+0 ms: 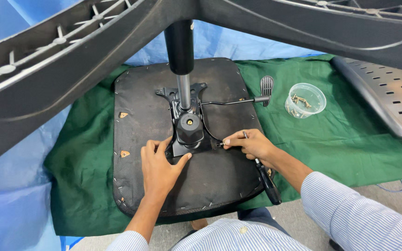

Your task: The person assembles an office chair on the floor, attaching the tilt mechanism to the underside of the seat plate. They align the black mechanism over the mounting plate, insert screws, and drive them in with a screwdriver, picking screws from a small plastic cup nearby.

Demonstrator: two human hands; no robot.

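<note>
Head view: chair base (70, 60) overhangs seat underside (219, 176); screw tub (305, 100) nearby.

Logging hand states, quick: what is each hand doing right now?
Left hand: open, fingers spread, pressing on the metal mechanism plate.
Right hand: closed, holding a black-handled screwdriver at the plate's edge.

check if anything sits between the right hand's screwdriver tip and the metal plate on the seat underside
Nothing visible does. The right hand holds the screwdriver with its tip right at the edge of the metal plate, and the left hand rests on the plate's other side, clear of the tip.
</note>
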